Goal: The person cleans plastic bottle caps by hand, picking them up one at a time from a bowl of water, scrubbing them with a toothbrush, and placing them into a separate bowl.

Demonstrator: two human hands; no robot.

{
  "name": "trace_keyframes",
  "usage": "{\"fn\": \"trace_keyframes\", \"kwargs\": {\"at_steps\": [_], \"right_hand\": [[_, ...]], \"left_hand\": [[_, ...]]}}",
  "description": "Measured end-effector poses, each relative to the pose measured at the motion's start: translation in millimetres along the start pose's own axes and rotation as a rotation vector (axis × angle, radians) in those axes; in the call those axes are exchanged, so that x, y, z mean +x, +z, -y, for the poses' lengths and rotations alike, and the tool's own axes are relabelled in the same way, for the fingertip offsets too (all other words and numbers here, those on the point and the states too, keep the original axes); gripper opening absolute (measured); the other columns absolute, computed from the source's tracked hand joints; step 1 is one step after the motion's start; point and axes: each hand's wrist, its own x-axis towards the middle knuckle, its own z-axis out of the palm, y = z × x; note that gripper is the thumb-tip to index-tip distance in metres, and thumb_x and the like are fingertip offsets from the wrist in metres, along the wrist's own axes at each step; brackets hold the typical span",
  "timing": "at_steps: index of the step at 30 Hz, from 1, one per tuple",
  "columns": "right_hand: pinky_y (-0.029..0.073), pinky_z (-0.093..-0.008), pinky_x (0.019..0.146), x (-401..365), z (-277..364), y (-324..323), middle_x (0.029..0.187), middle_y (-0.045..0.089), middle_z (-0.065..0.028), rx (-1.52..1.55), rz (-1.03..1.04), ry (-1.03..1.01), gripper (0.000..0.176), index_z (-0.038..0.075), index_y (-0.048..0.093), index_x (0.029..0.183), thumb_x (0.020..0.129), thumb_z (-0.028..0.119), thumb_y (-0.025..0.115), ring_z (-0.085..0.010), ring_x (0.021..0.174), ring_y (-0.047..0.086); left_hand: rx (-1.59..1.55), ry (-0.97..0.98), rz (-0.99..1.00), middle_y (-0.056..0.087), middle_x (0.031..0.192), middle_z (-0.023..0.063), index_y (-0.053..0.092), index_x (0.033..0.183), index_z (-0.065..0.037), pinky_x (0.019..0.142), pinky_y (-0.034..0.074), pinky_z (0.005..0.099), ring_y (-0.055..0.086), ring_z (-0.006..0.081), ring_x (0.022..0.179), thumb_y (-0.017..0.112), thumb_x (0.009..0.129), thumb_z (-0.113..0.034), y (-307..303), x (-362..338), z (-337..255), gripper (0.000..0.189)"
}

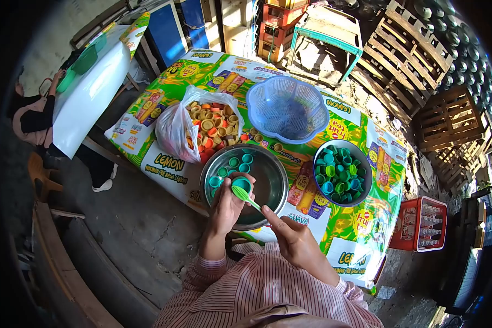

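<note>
Over the near side of a metal basin (pixel 280 180), my left hand (pixel 228 204) holds a teal bottle cap (pixel 241 185) with its hollow side up. My right hand (pixel 295 240) grips a green brush (pixel 247 198), its head touching the cap. Several teal caps (pixel 234 162) lie in the basin, which seems to hold water. Behind the basin a plastic bag (pixel 172 131) is full of orange and tan caps (pixel 216 124). A dark bowl (pixel 368 180) to the right holds many green and teal caps (pixel 341 172).
A blue plastic basket (pixel 287 109) sits farther back on the table (pixel 202 60) with its printed cover. At the far left another person (pixel 35 117) is beside a white table (pixel 95 87) with green baskets (pixel 85 60). A red crate (pixel 404 224) of bottles stands right.
</note>
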Motion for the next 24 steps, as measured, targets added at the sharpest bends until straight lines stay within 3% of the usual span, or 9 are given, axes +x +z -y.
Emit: {"fn": "trace_keyframes", "kwargs": {"at_steps": [2,4,7,11,12,16,19,20,24], "right_hand": [[0.044,-0.039,0.049,2.2,-1.9,-4.0,0.069,0.053,-0.0095,-0.042,-0.024,0.003,0.071,0.019,0.038,0.135,0.071,-0.006,0.055,-0.0274,0.051,0.054],[0.044,-0.0391,0.049,1.7,-2.6,-5.0,0.069,0.053,-0.0095,-0.083,-0.047,0.006,0.071,0.02,0.038,0.135,0.071,-0.006,0.055,-0.0272,0.051,0.054],[0.044,-0.0378,0.049,-1.0,-2.9,-4.6,0.069,0.053,-0.0095,-0.132,0.02,0.021,0.069,0.021,0.039,0.135,0.072,-0.004,0.056,-0.027,0.052,0.055],[0.046,-0.0388,0.054,-1.6,-2.5,-0.7,0.073,0.057,-0.0129,-0.002,-0.045,0.093,0.063,0.017,0.038,0.135,0.077,-0.004,0.054,-0.0292,0.058,0.058],[0.048,-0.0374,0.06,-1.1,-1.4,-2.1,0.08,0.06,-0.0176,0.059,-0.061,0.136,0.058,0.015,0.038,0.135,0.082,-0.003,0.052,-0.0319,0.065,0.061],[0.049,-0.0325,0.066,-0.1,0.8,-2.5,0.088,0.061,-0.024,0.13,-0.103,0.152,0.054,0.012,0.037,0.135,0.085,-0.003,0.05,-0.0341,0.075,0.063],[0.049,-0.0324,0.066,0.2,0.5,-0.5,0.086,0.062,-0.0223,0.145,-0.097,0.15,0.055,0.012,0.037,0.135,0.084,-0.003,0.05,-0.0337,0.074,0.063],[0.049,-0.0324,0.066,-0.9,-0.7,0.8,0.086,0.062,-0.0223,0.146,-0.096,0.15,0.055,0.012,0.037,0.135,0.084,-0.003,0.05,-0.0337,0.074,0.063],[0.048,-0.035,0.061,-1.2,-5.3,3.9,0.08,0.06,-0.0172,0.105,-0.086,0.097,0.059,0.016,0.037,0.135,0.082,-0.004,0.052,-0.0312,0.066,0.061]], "left_hand": [[0.025,-0.026,-0.066,0.049,0.081,0.0043,0.049,0.1,-0.001,0.06,0.037,0.0243,0.042,0.0098,0.064,0.024,0.097,-0.04,-0.7,-0.8,-1.6,0.046],[0.033,-0.144,0.046,0.045,0.073,0.0014,0.049,0.095,-0.003,0.057,0.034,0.0227,0.039,0.008,0.061,0.023,0.097,-0.042,-8.0,-1.1,-5.2,0.047],[0.085,-0.169,0.134,0.043,0.075,0.0005,0.044,0.084,-0.007,0.058,0.031,0.0224,0.037,0.0085,0.061,0.022,0.096,-0.046,-11.3,2.4,-6.5,0.046],[0.037,-0.033,0.01,0.043,0.075,0.0013,0.047,0.104,-0.003,0.06,0.034,0.0241,0.04,0.0092,0.065,0.027,0.096,-0.042,8.7,2.0,-2.3,0.044],[-0.04,-0.028,0.083,0.046,0.083,0.0021,0.043,0.116,-0.002,0.063,0.036,0.0254,0.041,0.0097,0.07,0.031,0.096,-0.038,4.6,1.4,0.0,0.043],[0.062,0.028,0.255,0.049,0.093,0.0032,0.035,0.131,-0.002,0.067,0.038,0.0259,0.044,0.0106,0.076,0.039,0.093,-0.03,-0.7,0.9,-4.1,0.047],[0.411,0.059,0.231,0.048,0.097,0.0043,0.034,0.131,-0.001,0.071,0.039,0.0263,0.044,0.0105,0.079,0.039,0.094,-0.027,-6.4,0.3,-5.4,0.046],[0.491,0.186,0.195,0.048,0.101,0.0054,0.034,0.131,0.0,0.073,0.038,0.026,0.045,0.0111,0.079,0.037,0.095,-0.027,-4.1,2.8,-5.5,0.045],[0.212,0.237,0.111,0.049,0.1,0.0069,0.041,0.122,-0.001,0.073,0.039,0.0263,0.046,0.013,0.075,0.033,0.097,-0.03,0.6,2.3,0.5,0.039]]}}
